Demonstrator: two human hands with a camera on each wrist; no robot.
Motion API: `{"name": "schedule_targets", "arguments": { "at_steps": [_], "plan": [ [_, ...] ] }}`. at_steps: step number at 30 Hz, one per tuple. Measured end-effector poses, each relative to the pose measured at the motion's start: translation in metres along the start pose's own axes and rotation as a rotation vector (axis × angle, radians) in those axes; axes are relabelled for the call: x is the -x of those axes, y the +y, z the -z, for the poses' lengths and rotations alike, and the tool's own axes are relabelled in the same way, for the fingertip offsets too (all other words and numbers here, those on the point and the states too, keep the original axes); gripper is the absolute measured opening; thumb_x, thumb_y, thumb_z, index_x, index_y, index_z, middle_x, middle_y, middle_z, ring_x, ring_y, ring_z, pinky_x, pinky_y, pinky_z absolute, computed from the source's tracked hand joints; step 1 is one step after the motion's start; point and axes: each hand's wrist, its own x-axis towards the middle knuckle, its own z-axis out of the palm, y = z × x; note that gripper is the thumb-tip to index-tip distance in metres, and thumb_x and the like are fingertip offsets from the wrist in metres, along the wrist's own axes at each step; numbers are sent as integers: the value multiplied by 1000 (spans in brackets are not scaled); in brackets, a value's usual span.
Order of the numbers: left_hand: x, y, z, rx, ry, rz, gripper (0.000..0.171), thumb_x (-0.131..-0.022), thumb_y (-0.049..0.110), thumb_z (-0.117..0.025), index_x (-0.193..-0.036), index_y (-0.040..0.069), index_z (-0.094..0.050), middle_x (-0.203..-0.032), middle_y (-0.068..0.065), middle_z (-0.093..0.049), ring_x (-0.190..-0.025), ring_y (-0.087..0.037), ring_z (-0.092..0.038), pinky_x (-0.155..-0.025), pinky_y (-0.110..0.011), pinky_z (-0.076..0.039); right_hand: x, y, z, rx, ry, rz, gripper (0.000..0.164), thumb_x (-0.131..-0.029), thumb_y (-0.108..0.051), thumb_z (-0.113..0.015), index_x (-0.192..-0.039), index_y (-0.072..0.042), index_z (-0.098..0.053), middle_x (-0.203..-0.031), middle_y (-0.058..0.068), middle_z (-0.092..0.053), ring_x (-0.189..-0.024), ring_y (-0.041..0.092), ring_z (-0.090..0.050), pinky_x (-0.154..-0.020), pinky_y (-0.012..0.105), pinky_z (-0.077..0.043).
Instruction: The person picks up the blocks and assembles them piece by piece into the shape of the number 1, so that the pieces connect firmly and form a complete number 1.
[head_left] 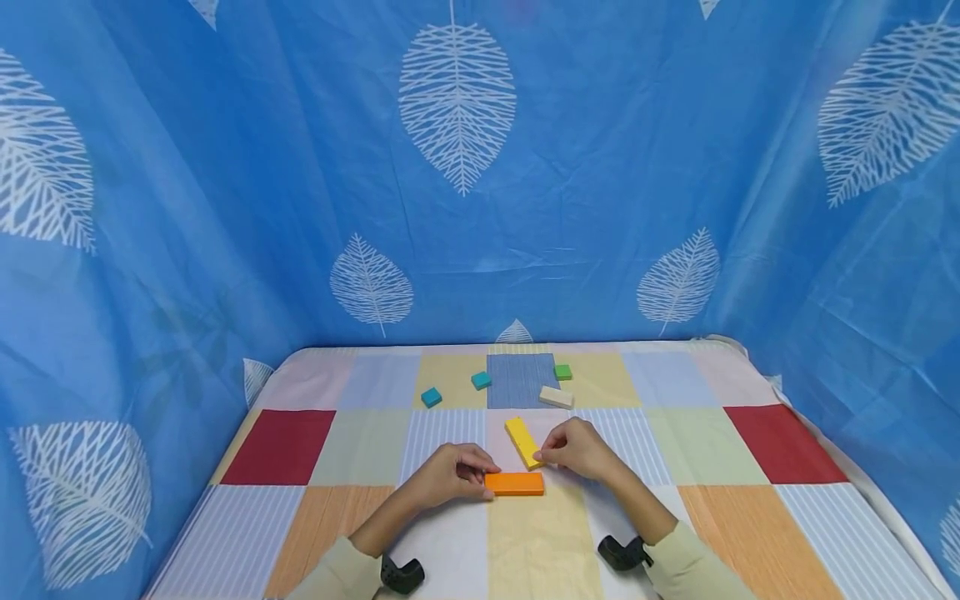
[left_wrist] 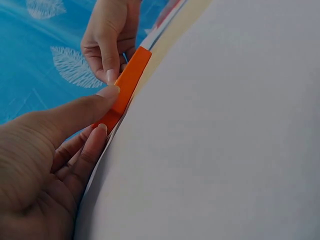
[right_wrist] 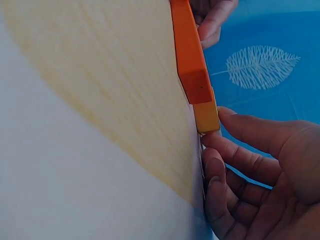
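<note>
An orange rectangular block (head_left: pixel 514 484) lies crosswise on the patchwork cloth. My left hand (head_left: pixel 448 477) pinches its left end; in the left wrist view the thumb (left_wrist: pixel 102 100) is against the orange block (left_wrist: pixel 134 75). Just beyond it, a yellow rectangular block (head_left: pixel 521 441) lies slanted, its near end toward the right. My right hand (head_left: pixel 579 448) holds that near end between thumb and index finger. In the right wrist view the yellow block (right_wrist: pixel 207 118) is mostly hidden behind the orange block (right_wrist: pixel 192 57), and its end is between the fingertips.
Farther back lie two teal blocks (head_left: pixel 431 397), a green block (head_left: pixel 562 372) and a cream block (head_left: pixel 557 397), around a blue cloth patch (head_left: pixel 522 375). A blue leaf-print curtain (head_left: pixel 517 225) encloses the table's back and sides.
</note>
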Motion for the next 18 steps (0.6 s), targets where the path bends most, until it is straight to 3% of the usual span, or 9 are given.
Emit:
{"name": "schedule_targets", "arguments": {
  "at_steps": [10,14,18],
  "plan": [
    [5,-8,-5,-33,1,0,31,-81,12,-86,-112,8,-79,-99,2,-71,-76,-4,-60,-69,-22,-55,-6,10,1,-165,-30,-8,10,-92,-9,-74,-97,-1,-73,-77,3,-64,-64,17,-58,-58,29,-54],
    [4,-9,-4,-59,1,-60,35,-81,15,-87,-114,9,-78,-100,3,-71,-77,-5,-60,-69,-23,-55,-15,11,1,-225,-26,7,17,-91,-8,-75,-104,2,-72,-81,5,-64,-66,18,-61,-60,31,-56],
    [2,-10,-1,-141,16,-133,37,-80,22,-88,-114,12,-79,-101,5,-72,-82,-9,-60,-72,-23,-52,-27,9,2,-245,-30,12,23,-91,-10,-76,-110,2,-72,-83,7,-64,-66,19,-62,-61,33,-57]
  ]
}}
